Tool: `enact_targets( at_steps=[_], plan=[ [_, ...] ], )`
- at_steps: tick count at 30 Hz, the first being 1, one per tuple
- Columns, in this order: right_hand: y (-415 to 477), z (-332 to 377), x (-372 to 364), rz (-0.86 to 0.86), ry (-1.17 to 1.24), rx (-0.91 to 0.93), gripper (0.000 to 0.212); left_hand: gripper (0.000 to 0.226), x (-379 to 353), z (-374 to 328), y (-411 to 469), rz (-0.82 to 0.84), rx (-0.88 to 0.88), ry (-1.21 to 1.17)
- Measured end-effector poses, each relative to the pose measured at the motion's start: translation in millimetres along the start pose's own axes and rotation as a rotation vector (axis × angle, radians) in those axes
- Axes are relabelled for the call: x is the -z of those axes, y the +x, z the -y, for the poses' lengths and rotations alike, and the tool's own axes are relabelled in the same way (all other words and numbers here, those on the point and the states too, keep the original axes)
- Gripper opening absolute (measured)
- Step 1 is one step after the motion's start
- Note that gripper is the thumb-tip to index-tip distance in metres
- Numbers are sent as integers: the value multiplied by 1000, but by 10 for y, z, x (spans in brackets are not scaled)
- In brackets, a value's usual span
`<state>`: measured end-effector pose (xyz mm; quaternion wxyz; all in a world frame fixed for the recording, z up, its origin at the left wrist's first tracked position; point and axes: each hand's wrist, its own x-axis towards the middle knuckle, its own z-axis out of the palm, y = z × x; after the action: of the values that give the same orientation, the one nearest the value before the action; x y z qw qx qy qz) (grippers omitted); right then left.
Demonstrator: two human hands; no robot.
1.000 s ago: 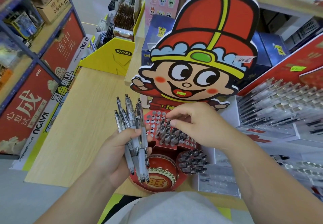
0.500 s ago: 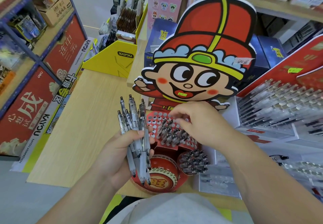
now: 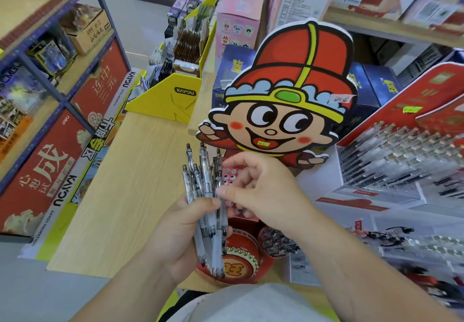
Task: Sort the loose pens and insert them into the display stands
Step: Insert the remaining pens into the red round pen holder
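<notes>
Pens in left hand, right hand pinching them from the right; display stand behind, on worktop; cartoon board behind stand; pen trays right.

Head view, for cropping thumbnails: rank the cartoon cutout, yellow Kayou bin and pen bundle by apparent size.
1. cartoon cutout
2-3. yellow Kayou bin and pen bundle: about alike, unranked; the pens are nearer the camera.
</notes>
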<state>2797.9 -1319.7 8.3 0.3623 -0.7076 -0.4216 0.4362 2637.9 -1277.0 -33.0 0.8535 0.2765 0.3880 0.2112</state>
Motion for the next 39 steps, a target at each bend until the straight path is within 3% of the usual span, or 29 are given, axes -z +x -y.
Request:
enact_targets(
  at_steps=[4,11,16,22,27,33,36,39],
  plan=[
    [24,37,39,134,-149,42,50,47,65,-11,-27,36,23,2],
    [39,93,-1,191,-178,8,39,41,100,-56,-68,25,40,-5],
    [38,124,-64,94,9,-75,23,44,155,-52,-51,30,33,14],
    [37,107,-108,19,186,-87,22,47,136,-59,-18,-8,17,36],
    [-4,86,-109,-58,372,-121,15,28,111,-95,-5,-14,-31,30],
    [-107,71,66,-152,412,-25,15,23,153,-111,49,-78,-39,43],
    [-138,88,194,-224,431,28,17,45,125,-105,76,-62,-29,20],
    [-179,123,385,-333,441,103,18,42,112,-82,96,-46,-33,-2]
  ],
)
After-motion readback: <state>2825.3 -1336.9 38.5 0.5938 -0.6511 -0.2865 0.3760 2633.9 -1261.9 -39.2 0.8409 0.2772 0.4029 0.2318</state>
